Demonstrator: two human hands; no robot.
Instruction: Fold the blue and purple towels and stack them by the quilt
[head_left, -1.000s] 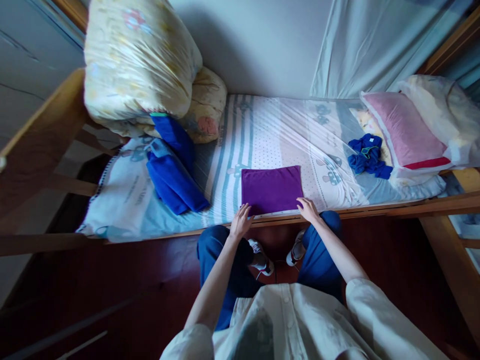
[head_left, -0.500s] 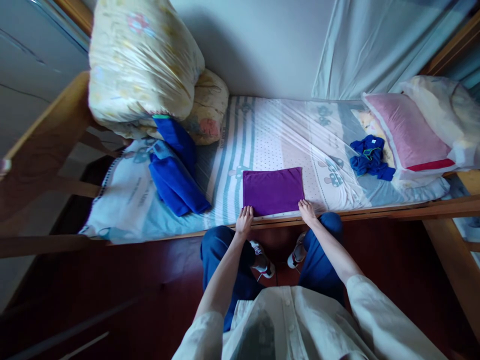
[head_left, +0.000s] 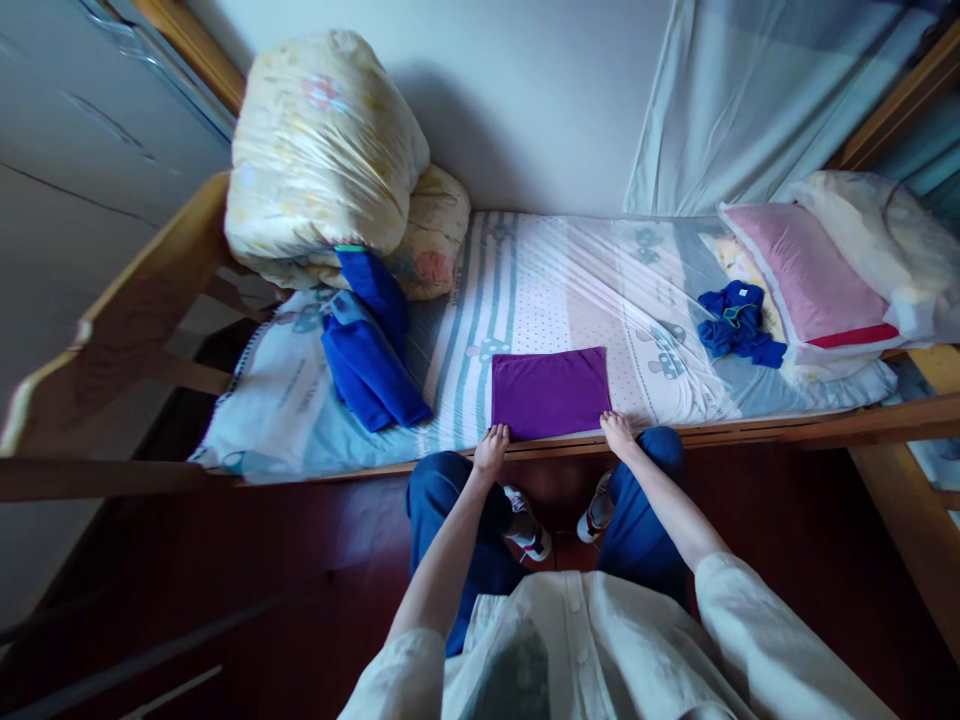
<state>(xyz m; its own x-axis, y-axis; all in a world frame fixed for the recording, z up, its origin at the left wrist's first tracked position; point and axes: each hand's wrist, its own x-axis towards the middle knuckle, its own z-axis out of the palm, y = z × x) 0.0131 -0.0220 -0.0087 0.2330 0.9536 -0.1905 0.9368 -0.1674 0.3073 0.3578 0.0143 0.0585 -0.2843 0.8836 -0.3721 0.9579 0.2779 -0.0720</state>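
A purple cloth, perhaps a towel, lies flat as a rectangle at the near edge of the bed. My left hand is closed on its near left corner. At the near right corner, my right hand has its fingers closed on the cloth too. Both thumbs are mostly hidden. Beneath the cloth is the patterned bed sheet, printed with mushrooms, dots and stripes.
Left on the bed are blue clothing and a bulky floral quilt. To the right lie a crumpled blue garment and a pink pillow. A wooden bed rail runs along the near side.
The camera view has shifted a little, so the bed appears slightly lower. Both hands stay at the cloth's near corners, and the cloth keeps its flat shape.
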